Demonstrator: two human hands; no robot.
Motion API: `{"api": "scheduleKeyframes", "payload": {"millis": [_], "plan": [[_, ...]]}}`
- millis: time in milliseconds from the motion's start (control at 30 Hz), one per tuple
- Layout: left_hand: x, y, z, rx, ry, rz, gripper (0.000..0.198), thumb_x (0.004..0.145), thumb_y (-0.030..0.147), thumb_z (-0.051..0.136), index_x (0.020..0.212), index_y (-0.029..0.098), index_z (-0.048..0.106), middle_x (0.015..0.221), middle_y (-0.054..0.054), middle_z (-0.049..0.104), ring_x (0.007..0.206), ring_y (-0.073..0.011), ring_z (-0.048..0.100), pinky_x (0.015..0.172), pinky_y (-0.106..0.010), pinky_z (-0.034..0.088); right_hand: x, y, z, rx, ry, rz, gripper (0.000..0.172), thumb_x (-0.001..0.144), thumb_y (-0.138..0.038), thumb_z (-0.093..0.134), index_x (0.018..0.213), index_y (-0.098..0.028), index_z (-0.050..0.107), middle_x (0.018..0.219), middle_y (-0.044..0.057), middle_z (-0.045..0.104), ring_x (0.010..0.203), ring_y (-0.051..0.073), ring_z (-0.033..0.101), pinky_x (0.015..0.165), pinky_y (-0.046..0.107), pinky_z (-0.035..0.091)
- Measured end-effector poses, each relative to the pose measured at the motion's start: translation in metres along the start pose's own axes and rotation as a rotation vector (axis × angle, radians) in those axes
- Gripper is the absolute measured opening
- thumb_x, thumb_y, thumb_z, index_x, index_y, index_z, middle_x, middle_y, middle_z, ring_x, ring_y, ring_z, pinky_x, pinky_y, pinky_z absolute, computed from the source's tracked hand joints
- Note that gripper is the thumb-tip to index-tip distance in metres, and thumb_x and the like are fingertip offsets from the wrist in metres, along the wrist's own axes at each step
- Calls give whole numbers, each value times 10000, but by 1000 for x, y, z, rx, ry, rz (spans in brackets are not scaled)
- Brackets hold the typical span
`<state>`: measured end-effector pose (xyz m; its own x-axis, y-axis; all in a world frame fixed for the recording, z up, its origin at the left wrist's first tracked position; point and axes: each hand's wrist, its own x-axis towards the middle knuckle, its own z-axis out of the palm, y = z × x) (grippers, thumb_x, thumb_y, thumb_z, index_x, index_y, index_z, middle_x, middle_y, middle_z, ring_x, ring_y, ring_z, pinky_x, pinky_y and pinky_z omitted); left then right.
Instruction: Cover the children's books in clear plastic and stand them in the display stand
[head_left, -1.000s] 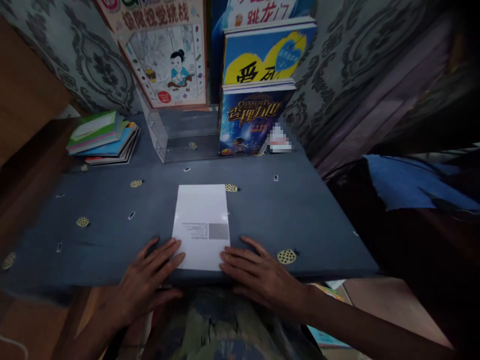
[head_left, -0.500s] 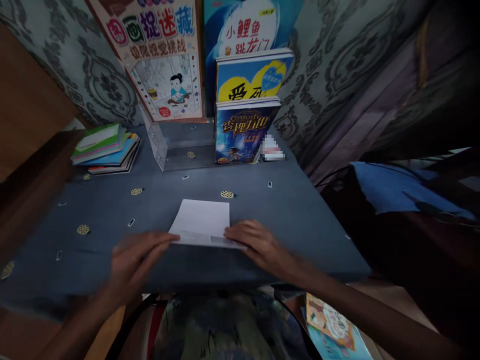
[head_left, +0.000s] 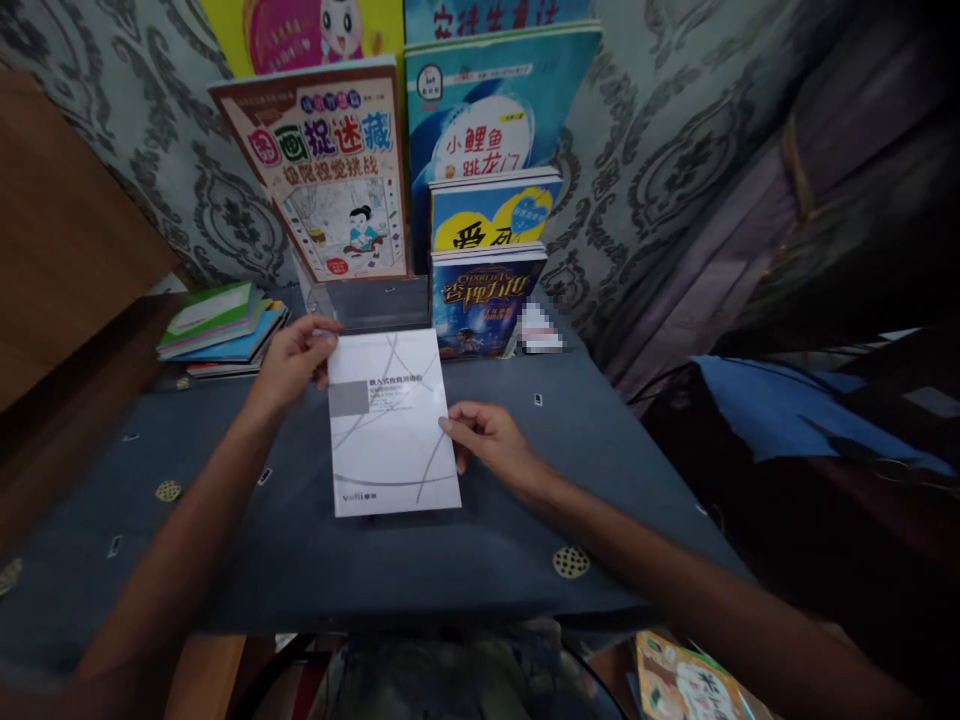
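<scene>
A white booklet (head_left: 391, 425) with grey curved lines and a small grey block on its cover is held face up over the blue-grey tablecloth (head_left: 225, 540). My left hand (head_left: 294, 358) pinches its far left corner, fingers closed on it. My right hand (head_left: 484, 437) grips its right edge, thumb on top and fingers underneath. The booklet's far edge is close to a clear acrylic stand (head_left: 375, 303).
Several colourful children's books (head_left: 337, 180) lean upright against the patterned wall behind the stand. A flat stack of thin books (head_left: 217, 325) lies at the back left. A wooden panel stands on the left, dark furniture with blue cloth (head_left: 795, 405) on the right. More books (head_left: 690, 685) lie below the table.
The booklet lay back-side up at the near table edge under both flat hands. It has been lifted, turned over to show its cover, and carried farther from me toward the stand.
</scene>
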<state>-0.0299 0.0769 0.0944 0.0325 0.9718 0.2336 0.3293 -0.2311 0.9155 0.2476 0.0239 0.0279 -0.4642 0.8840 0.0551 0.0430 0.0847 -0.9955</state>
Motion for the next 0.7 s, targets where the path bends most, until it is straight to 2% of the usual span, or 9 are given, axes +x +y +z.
{"api": "scheduleKeyframes", "payload": {"millis": [67,133,200,267,333,400,500,600,700], "plan": [[-1,-25,4,181,-36,-60,235,796,312,579,985,179,623,607,37,575,447,-128,534,417,-234,439,1,10,-1,-185,-10,70,295,927,-432,545,735,-209,532,630,-13,607,506,132,573,511,261,467],[-10,-44,11,443,19,-3,237,796,271,549,1002,182,628,839,-40,703,708,-191,669,629,-303,545,0,16,-4,-557,7,105,243,917,-317,574,705,-200,561,644,8,635,587,162,620,563,265,439],[-22,-54,17,662,44,74,246,839,252,506,1039,188,635,1012,-80,726,915,-239,685,812,-369,547,-2,16,-6,-919,21,128,193,900,-246,612,715,-193,612,683,32,674,670,190,653,583,263,386],[-34,-58,23,796,1,130,254,901,253,456,1063,186,640,1053,-95,721,979,-263,674,873,-402,528,-3,13,-8,-1109,14,148,190,911,-263,628,735,-195,643,710,44,699,689,200,662,567,264,343],[-45,-60,29,878,-61,170,268,948,268,428,1073,179,647,1054,-104,715,996,-275,667,873,-406,526,-3,10,-6,-1160,1,119,204,939,-284,607,763,-196,658,737,44,717,686,195,663,564,267,347],[-52,-63,34,939,-105,204,271,970,275,430,1091,175,651,1093,-113,708,1032,-282,656,880,-407,524,1,7,-1,-1166,-3,18,168,962,-256,566,853,-192,675,830,56,739,754,205,682,610,279,415],[-59,-71,41,1002,-131,247,261,975,255,447,1121,178,650,1198,-128,692,1082,-289,645,897,-422,518,17,9,16,-1114,-61,-225,220,989,-210,496,1138,-171,652,1141,114,726,1072,246,666,847,353,522],[-62,-79,45,1038,-113,287,288,978,219,435,1181,172,634,1255,-148,678,1124,-299,636,903,-445,509,42,20,38,-1014,-165,-380,424,993,-153,418,1408,-106,493,1459,176,556,1382,243,487,1133,421,411],[-64,-82,47,1043,-91,308,320,990,198,412,1242,148,604,1269,-165,678,1170,-305,622,907,-455,501,66,35,54,-976,-226,-355,503,999,-165,382,1494,-74,387,1549,195,451,1481,243,363,1216,452,319]]}}
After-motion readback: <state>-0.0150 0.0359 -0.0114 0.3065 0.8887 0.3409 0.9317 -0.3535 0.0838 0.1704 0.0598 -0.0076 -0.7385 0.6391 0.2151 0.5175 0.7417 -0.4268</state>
